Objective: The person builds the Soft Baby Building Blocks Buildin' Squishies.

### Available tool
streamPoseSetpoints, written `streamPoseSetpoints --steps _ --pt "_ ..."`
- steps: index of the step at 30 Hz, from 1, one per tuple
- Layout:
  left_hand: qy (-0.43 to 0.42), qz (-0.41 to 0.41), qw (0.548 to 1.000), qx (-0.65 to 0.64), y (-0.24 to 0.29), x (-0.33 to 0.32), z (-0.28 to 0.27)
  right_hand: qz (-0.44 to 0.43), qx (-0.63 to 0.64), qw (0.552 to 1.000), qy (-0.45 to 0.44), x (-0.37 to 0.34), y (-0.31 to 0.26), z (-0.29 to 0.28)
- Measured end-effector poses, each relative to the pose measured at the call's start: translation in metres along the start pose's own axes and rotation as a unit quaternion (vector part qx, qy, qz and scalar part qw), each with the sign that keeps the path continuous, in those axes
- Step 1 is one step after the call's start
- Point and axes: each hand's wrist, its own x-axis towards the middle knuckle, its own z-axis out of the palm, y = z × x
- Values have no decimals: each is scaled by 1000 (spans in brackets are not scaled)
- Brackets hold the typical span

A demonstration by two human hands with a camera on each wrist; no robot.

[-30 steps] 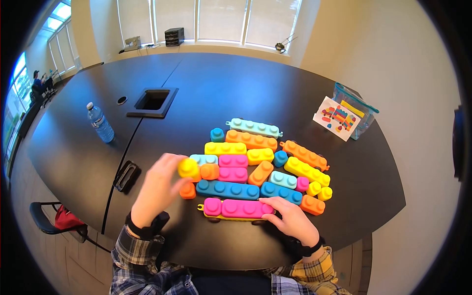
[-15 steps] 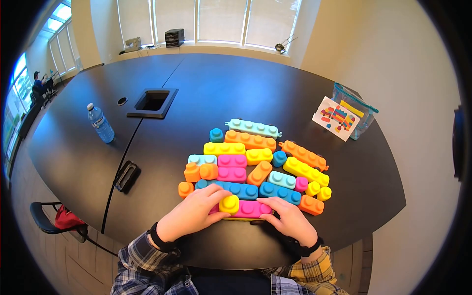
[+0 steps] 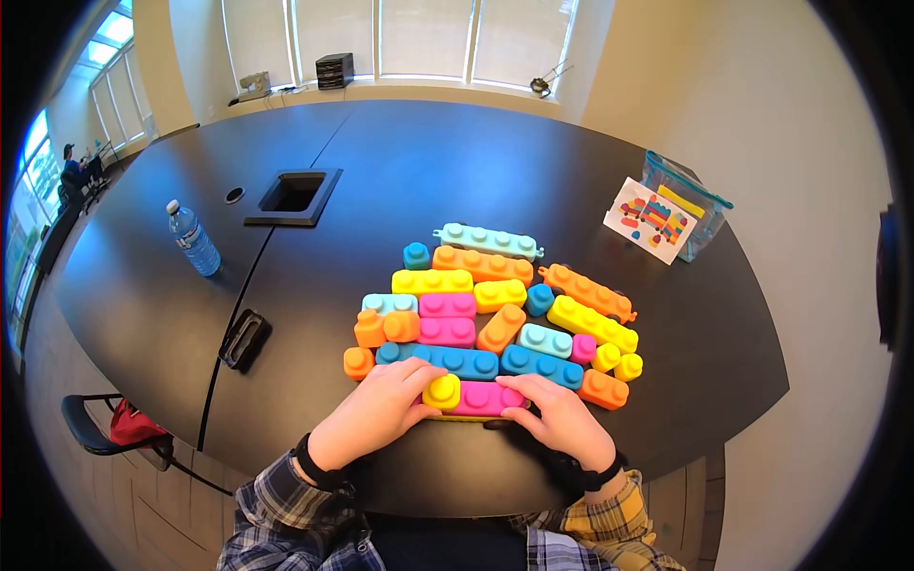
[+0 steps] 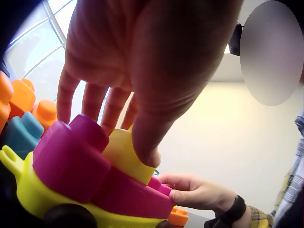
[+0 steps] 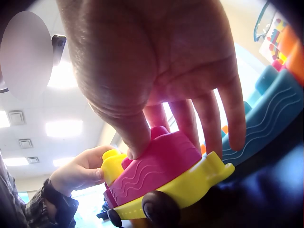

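A small yellow block (image 3: 442, 391) sits on the left part of a long pink block (image 3: 479, 400). My left hand (image 3: 373, 411) pinches it between thumb and fingers. At the pink block's other end, the thumb and fingers of my right hand (image 3: 564, 425) grip its sides. Both pink pieces, the long one and a smaller pink block (image 4: 71, 161) to its left, rest on a yellow wheeled base (image 5: 192, 183) with dark wheels. From the head view, my left hand largely hides the smaller pink block.
Just beyond my hands lie blue blocks (image 3: 543, 368) and several pink, orange and yellow ones. A light teal wheeled base (image 3: 488, 242) and an orange one (image 3: 587, 294) lie farther back. A picture card (image 3: 651, 220) leans on a clear bag (image 3: 709, 228); a water bottle (image 3: 193, 238) stands left.
My left hand has carried the yellow block from the left over the blocks and down onto the long pink block. My right hand has kept its hold on the pink block's right end.
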Motion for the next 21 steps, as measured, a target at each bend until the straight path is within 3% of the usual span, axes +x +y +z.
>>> streamPoseSetpoints --steps 4,9,11,14,19,21 --pt "-8 -11 1000 -3 0 0 0 26 4 1000 -14 1 -3 -3" --pt "23 -25 998 55 9 -8 3 -44 -41 998 -19 9 5 -15" --pt "44 -36 995 85 14 -13 0 -17 -62 998 7 15 5 -31" --pt "55 -80 991 95 9 -22 -2 -27 -188 978 90 23 22 -51" --pt "73 -82 992 66 5 -24 5 22 -310 949 59 39 63 -54" --pt "76 -81 992 67 5 -24 6 45 -352 935 -6 42 71 -54"
